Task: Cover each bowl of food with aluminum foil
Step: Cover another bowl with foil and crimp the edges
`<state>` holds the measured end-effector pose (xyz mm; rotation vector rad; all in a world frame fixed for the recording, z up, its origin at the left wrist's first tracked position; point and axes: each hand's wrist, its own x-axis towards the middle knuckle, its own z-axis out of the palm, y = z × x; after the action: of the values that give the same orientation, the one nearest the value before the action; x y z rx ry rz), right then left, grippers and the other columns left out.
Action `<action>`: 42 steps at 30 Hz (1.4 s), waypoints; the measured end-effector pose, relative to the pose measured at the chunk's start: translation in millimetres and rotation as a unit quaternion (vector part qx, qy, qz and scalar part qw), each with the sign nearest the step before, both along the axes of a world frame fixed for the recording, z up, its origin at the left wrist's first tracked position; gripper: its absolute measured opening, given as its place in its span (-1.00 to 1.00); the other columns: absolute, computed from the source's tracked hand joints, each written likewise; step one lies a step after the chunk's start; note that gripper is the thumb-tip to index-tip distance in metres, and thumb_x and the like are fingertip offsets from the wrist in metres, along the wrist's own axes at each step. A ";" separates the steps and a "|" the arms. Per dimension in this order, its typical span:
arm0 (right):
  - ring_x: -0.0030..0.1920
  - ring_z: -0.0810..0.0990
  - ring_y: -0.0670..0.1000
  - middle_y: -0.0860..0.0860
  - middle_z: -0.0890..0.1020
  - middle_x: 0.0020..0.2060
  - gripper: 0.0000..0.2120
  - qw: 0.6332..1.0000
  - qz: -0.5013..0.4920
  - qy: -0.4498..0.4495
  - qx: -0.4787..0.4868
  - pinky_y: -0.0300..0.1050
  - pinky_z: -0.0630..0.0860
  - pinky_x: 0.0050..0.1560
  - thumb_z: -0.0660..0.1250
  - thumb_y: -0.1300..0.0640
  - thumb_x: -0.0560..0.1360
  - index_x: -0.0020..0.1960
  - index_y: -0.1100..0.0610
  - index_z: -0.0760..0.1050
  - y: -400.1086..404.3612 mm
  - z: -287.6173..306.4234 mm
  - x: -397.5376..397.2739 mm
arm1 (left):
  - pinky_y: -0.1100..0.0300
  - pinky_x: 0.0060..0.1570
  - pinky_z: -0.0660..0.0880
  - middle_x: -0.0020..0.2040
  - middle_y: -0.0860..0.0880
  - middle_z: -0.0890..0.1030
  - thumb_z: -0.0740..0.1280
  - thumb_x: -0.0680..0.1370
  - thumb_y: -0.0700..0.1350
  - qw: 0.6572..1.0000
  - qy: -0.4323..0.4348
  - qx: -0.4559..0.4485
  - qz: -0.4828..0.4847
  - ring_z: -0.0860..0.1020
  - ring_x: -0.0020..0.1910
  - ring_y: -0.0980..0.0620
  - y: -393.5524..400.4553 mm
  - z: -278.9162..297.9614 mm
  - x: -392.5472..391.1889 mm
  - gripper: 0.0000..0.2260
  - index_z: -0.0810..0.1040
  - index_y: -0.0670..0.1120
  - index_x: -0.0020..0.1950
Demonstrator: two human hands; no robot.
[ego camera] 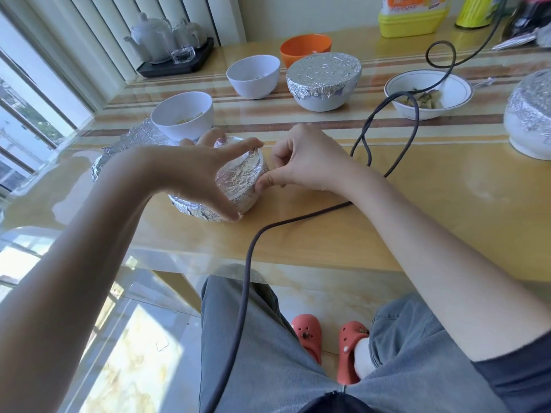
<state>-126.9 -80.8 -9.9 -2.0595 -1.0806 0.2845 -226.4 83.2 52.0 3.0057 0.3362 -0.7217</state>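
A foil-wrapped bowl (238,177) sits tilted on the table in front of me. My left hand (205,168) spans its top and near side, fingers spread over the foil. My right hand (301,162) pinches the foil at the bowl's right rim. Loose foil (119,156) trails to the left behind my left wrist. Uncovered bowls: a white one (185,114) just behind, another white one (253,76), an orange one (305,47), and a rimmed white bowl (429,95) with food. Two covered bowls stand at centre back (323,81) and far right (530,114).
A dark cable (366,135) loops across the table and over the rimmed bowl, then drops off the front edge over my lap. A tea set on a black tray (173,46) stands at back left. Yellow bottles (413,16) stand at the back right.
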 end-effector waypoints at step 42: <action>-0.31 0.58 0.07 0.00 0.57 -0.40 -0.69 0.934 -0.011 -0.357 0.012 -0.19 0.31 -0.38 0.45 -0.13 0.38 -0.28 0.12 0.58 -14.5 -35.1 -14.3 | -0.30 0.47 -0.08 0.56 0.13 -0.34 0.48 0.10 0.46 0.999 0.003 -0.023 -0.025 -0.32 0.54 -0.13 0.9 -6.7 -6.8 0.15 -0.42 0.58 0.29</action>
<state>-141.2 -95.3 -45.0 -2.2008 -1.4575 -0.5358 -233.1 84.1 45.4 2.9798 0.2413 -0.7319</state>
